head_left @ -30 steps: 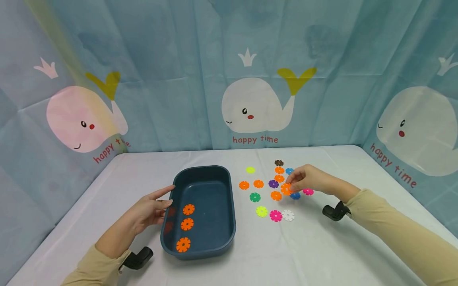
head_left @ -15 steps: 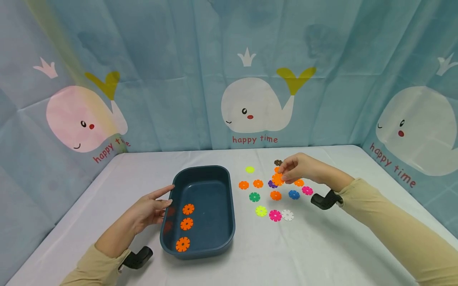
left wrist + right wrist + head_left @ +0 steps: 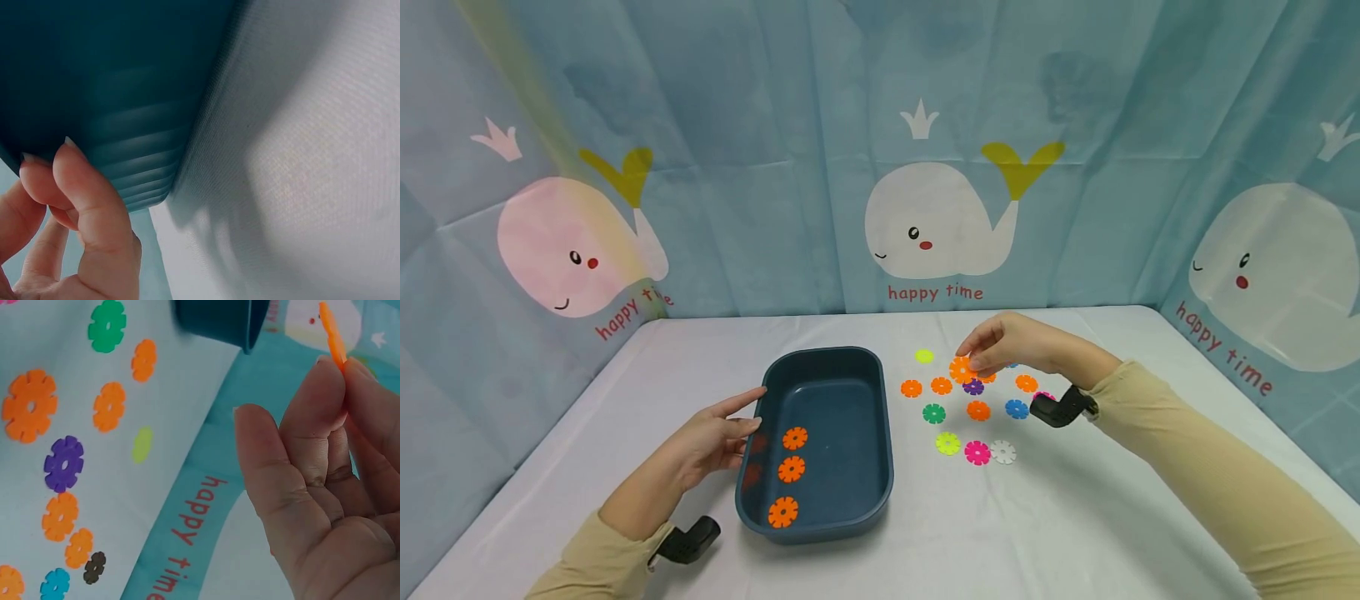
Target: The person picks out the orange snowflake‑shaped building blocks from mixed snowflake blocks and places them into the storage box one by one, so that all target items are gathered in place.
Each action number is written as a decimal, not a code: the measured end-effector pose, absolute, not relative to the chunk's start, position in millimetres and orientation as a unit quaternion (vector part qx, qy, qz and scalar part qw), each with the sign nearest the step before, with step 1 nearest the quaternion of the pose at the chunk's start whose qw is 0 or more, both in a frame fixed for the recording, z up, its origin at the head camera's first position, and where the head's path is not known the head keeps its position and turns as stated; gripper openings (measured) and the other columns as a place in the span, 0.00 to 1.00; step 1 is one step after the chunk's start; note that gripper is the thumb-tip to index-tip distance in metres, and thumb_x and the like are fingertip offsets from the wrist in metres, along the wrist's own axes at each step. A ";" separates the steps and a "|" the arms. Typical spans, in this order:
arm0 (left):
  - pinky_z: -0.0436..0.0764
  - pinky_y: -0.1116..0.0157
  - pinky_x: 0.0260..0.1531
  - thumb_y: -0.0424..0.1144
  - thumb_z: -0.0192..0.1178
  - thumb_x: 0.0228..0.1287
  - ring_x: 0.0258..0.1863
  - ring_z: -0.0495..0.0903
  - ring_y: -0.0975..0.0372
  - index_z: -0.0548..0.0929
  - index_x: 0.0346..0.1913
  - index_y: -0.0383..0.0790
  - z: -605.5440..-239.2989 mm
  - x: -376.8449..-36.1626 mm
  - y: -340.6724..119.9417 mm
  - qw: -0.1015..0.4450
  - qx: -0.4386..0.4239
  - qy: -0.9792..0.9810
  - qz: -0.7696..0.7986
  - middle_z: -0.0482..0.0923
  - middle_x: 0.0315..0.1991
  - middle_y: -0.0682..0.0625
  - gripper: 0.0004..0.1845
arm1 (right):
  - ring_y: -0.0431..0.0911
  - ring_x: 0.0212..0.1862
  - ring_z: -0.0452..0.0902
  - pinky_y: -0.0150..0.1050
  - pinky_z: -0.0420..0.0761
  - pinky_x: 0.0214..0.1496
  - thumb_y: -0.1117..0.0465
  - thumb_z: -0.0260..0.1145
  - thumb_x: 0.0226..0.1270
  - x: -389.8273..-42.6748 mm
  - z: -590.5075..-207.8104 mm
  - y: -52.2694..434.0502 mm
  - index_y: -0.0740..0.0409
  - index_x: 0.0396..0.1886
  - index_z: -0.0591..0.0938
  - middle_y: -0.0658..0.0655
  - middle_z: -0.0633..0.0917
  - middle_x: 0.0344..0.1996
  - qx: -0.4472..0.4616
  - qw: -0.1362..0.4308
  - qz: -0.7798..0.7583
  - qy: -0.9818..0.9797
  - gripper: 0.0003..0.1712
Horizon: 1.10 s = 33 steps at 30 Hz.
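Note:
My right hand (image 3: 1018, 342) pinches an orange notched disc (image 3: 962, 370), a flower-shaped plastic piece, between thumb and fingertips, over the other discs. In the right wrist view the held orange disc (image 3: 332, 334) is seen edge-on. My left hand (image 3: 711, 446) rests against the left side of a dark blue tub (image 3: 887, 450), its index finger reaching to the rim. Fingertips (image 3: 81, 165) touch the tub's outer wall in the left wrist view. Inside the tub, three orange discs (image 3: 792, 469) lie in a row along the left.
Loose discs lie right of the tub, including a green disc (image 3: 934, 414), a purple disc (image 3: 64, 464), a pink disc (image 3: 977, 452), a white disc (image 3: 1003, 452) and a brown disc (image 3: 94, 567). A whale-print curtain (image 3: 760, 208) stands behind the white tablecloth (image 3: 970, 533).
My right hand has lifted the orange disc from the right of the group and carried it leftward toward the tub. My left hand and the tub have stayed in place.

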<state>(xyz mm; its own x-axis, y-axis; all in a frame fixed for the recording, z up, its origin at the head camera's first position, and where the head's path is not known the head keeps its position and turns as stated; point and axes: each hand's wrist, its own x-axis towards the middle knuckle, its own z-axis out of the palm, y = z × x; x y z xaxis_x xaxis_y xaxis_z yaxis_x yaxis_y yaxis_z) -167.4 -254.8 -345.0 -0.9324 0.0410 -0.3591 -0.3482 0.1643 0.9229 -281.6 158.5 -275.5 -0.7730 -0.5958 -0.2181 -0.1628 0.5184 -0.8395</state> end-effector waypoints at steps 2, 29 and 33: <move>0.77 0.67 0.26 0.33 0.52 0.73 0.24 0.72 0.61 0.53 0.77 0.41 -344.9 -167.5 -255.1 0.152 -0.103 0.748 0.638 0.74 0.29 0.50 0.33 | 0.56 0.43 0.83 0.46 0.80 0.51 0.65 0.66 0.65 -281.9 -272.8 155.3 0.69 0.50 0.82 0.56 0.86 0.38 -0.228 0.248 -0.431 0.837 0.16; 0.77 0.67 0.26 0.33 0.52 0.73 0.23 0.71 0.62 0.53 0.77 0.42 -344.3 -168.0 -255.4 0.159 -0.103 0.743 0.641 0.74 0.29 0.50 0.33 | 0.49 0.34 0.80 0.43 0.81 0.48 0.68 0.66 0.65 -288.7 -256.1 103.3 0.67 0.43 0.83 0.57 0.83 0.33 -0.208 0.295 -0.438 0.824 0.09; 0.77 0.67 0.26 0.33 0.52 0.73 0.23 0.71 0.62 0.53 0.77 0.42 -344.3 -168.2 -255.3 0.157 -0.104 0.746 0.639 0.74 0.29 0.50 0.33 | 0.48 0.31 0.79 0.43 0.81 0.47 0.68 0.66 0.65 -291.0 -254.2 93.7 0.68 0.43 0.83 0.57 0.82 0.31 -0.204 0.310 -0.445 0.815 0.09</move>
<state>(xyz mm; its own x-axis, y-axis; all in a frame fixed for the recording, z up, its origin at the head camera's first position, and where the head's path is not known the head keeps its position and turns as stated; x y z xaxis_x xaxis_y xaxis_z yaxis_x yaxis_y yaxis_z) -168.2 -255.3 -344.3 -0.9290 0.0456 -0.3673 -0.3559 0.1624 0.9203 -291.0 93.7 -254.2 -0.7244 -0.6086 -0.3238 -0.0564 0.5204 -0.8520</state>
